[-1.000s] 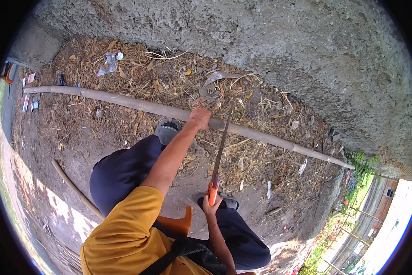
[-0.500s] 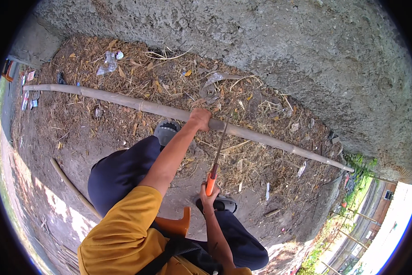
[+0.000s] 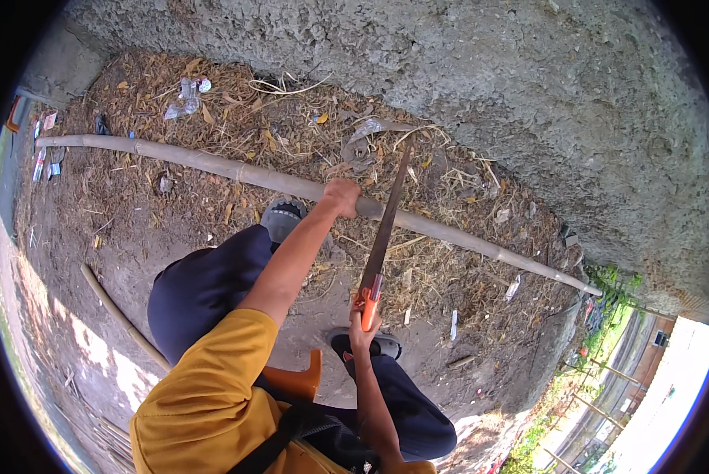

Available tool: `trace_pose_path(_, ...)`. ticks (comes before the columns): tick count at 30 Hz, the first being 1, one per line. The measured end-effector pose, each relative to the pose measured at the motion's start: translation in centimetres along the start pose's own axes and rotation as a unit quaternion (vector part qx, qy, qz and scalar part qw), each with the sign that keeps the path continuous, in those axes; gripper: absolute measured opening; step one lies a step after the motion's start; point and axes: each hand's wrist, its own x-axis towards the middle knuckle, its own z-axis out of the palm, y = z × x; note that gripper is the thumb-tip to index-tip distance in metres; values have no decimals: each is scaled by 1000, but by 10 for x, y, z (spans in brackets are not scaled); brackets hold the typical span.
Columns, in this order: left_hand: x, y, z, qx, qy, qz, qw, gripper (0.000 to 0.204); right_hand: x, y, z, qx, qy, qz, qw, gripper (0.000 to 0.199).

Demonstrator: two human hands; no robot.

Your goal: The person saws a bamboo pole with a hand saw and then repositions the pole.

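A long, slightly bowed bamboo pole (image 3: 212,164) stretches across the ground from far left to lower right. My left hand (image 3: 342,194) is closed around it near the middle. In my right hand (image 3: 362,325) is the orange handle of a handsaw (image 3: 384,234). Its long brownish blade points away from me and crosses over the pole just right of my left hand, with the flat face in sight. Whether the teeth touch the bamboo I cannot tell.
A rough concrete wall (image 3: 481,71) rises along the far side. Dry leaves and straw cover the ground, with a clear plastic bottle (image 3: 184,104) among them. A thinner stick (image 3: 124,316) lies at left. Beneath me is an orange plastic seat (image 3: 299,378). My sandaled feet are near the pole.
The saw blade has turned from nearly edge-on to showing its broad side. Its handle has shifted slightly. My left hand keeps its hold on the bamboo pole.
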Motion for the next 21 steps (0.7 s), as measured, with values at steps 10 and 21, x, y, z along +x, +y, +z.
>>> trace_pose_path(10,2,4,1,-4,22,2,1000,37,-27,5,4,-105,3,-73,992,2)
trace_pose_path(21,-1,2,3,30,40,8,999,37,-41,-6,-2,-26,46,-52,997,5)
